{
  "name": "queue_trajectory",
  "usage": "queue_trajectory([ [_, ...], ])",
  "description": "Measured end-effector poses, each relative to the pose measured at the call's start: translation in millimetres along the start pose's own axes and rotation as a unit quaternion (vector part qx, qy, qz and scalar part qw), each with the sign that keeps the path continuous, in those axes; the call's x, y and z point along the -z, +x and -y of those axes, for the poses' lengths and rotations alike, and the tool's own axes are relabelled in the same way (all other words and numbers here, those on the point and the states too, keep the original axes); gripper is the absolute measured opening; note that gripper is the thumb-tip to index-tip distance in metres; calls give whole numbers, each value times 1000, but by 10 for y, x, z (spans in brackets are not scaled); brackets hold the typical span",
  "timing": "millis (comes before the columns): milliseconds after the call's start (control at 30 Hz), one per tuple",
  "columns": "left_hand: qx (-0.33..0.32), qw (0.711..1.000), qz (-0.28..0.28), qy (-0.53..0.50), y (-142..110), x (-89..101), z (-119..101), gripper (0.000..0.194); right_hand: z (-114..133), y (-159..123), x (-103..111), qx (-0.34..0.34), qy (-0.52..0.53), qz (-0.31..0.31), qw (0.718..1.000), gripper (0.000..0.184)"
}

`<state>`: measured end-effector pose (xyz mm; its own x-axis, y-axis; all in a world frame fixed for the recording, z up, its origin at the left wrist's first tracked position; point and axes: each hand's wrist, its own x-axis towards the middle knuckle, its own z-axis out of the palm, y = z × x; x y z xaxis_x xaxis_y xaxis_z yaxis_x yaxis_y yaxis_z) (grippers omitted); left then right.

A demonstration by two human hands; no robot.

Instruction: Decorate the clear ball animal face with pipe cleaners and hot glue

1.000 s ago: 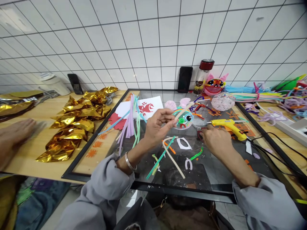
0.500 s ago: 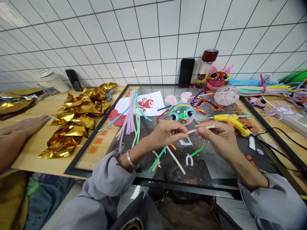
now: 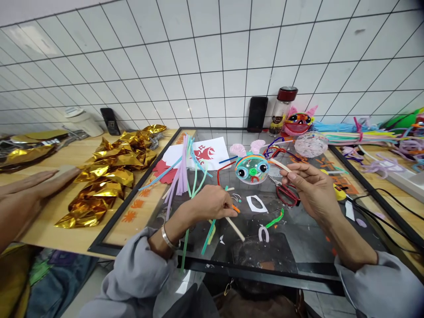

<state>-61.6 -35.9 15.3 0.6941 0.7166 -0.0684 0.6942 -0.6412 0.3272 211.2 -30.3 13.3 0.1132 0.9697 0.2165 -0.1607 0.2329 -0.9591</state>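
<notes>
My right hand [image 3: 306, 187] pinches a cream pipe cleaner [image 3: 280, 165] between thumb and fingertips, its free end pointing left toward a clear round ornament [image 3: 253, 172] with googly eyes, a green nose and pink ears. My left hand [image 3: 215, 203] is low over the glass, fingers curled in; what they grip, if anything, is hidden. Beside its fingertips are a small orange piece [image 3: 236, 209] and another cream pipe cleaner [image 3: 236, 229]. Teal pipe cleaners [image 3: 208, 237] stick out beneath it. Red-handled scissors [image 3: 287, 194] lie left of my right hand.
Purple pipe cleaners [image 3: 179, 176] and a red paper-cut sheet [image 3: 212, 152] lie at left. Crumpled gold foil [image 3: 106, 172] sits near another person's hand [image 3: 39, 183]. A yellow glue gun [image 3: 339, 193], its cable, a bottle [image 3: 280, 112] and a phone [image 3: 257, 114] are behind or right.
My hands have parted. The left moved down and left to the glass; the right kept the cream pipe cleaner and shifted slightly right. The scissors and white paper cutout are now uncovered.
</notes>
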Motion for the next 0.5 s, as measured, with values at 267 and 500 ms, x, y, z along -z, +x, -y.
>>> queue_trajectory([
  [267,139,963,-233,6,50,208,104,12,-53,31,-44,25,-15,0,1000,28],
  [500,31,822,-358,-442,428,141,-340,28,11,-41,-337,38,45,17,998,30],
])
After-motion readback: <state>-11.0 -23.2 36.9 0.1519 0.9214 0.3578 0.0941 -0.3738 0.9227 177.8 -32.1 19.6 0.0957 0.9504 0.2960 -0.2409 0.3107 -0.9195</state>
